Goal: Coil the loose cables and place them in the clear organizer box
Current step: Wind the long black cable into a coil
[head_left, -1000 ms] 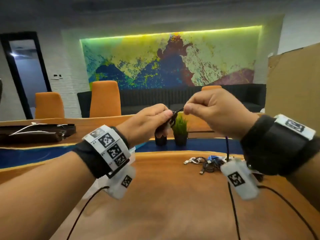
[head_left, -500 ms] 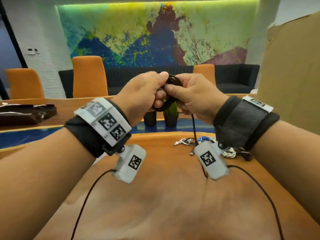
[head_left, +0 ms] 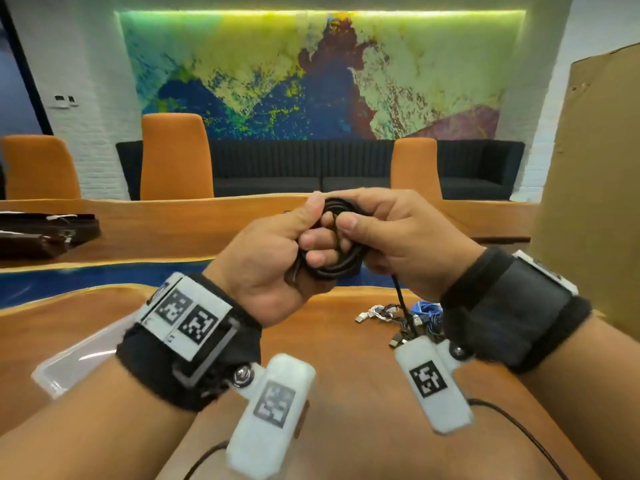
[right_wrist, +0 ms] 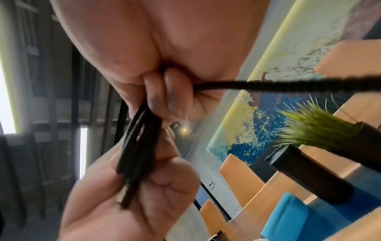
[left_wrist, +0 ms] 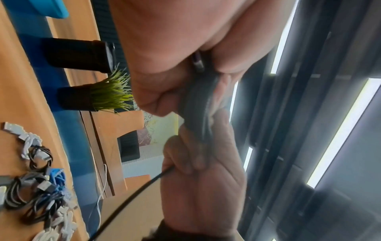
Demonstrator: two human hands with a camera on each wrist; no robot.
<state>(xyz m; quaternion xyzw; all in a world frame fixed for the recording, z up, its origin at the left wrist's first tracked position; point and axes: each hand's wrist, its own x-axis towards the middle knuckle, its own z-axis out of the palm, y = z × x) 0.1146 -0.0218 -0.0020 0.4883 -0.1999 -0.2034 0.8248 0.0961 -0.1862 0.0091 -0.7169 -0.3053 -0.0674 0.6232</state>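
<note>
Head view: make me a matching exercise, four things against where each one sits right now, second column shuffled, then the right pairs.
Things
1. black cable
2. pile of loose cables
3. clear box
4. dark bag

Places
A. on the far table, at the left edge of the view
B. coiled in the air, gripped by both hands
C. on the near table, just beyond the right wrist
D. on the near table, partly hidden behind the left wrist

Pairs: 1-B, 2-C, 3-D, 4-A

The left hand and the right hand both grip the coil.
</note>
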